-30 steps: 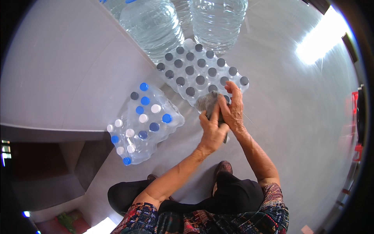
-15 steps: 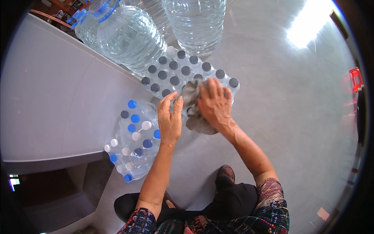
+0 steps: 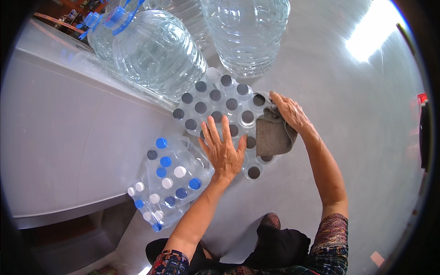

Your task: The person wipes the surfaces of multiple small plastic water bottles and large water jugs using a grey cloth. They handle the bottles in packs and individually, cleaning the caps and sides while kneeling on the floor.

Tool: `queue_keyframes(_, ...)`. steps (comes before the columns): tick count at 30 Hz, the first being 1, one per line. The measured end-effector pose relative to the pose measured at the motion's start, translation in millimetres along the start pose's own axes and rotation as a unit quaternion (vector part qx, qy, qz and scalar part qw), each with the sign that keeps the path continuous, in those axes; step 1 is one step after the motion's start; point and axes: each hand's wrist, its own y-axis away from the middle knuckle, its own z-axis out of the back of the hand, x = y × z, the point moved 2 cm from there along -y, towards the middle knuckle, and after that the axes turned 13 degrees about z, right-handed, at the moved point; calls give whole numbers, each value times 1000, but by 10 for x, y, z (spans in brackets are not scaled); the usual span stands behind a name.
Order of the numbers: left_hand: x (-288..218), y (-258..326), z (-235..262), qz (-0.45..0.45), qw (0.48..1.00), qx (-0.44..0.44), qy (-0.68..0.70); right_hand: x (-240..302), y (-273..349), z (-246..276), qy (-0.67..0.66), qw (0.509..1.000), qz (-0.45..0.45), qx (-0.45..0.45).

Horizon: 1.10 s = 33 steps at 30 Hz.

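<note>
A shrink-wrapped pack of water bottles with dark grey caps stands on the floor in front of me. My left hand lies with spread fingers on top of this pack, over the caps. At the pack's right side, my right hand grips a grey cloth, which drapes over the caps and wrap there. Close to my left forearm sits a second wrapped pack of bottles with blue, white and dark caps.
Large clear water jugs with blue caps, one tilted-looking jug and another jug, stand behind the packs. A pale grey ledge runs along the left. My dark shoe is on the grey floor.
My right hand has moved right with the cloth to the pack's right side. My left hand has come down flat onto the caps, fingers now spread. The view has shifted slightly.
</note>
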Motion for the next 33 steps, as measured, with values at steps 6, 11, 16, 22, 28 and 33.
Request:
queue_keyframes(6, -30, -21, 52, -9, 1000, 18, 13, 104, -593, -197, 1, 994, 93, 54)
queue_keyframes(11, -31, -32, 59, -2, 999, 23, 26, 320, -1247, -522, -54, 981, 173, 70)
queue_keyframes(16, -43, -46, 84, 5, 999, 34, 34, 394, -1700, -806, -114, 960, 208, 149)
queue_keyframes(22, -12, -47, 76, 1, 1000, 26, 15, -261, -1800, -786, -3, 891, 383, 243)
queue_keyframes(28, -16, -32, 22, 0, 999, 36, -32, -1530, -1033, -618, -243, 905, 9, 348)
queue_keyframes(33, -9, -42, 55, -11, 999, 30, -23, -1587, -474, -479, -435, 849, -21, 298)
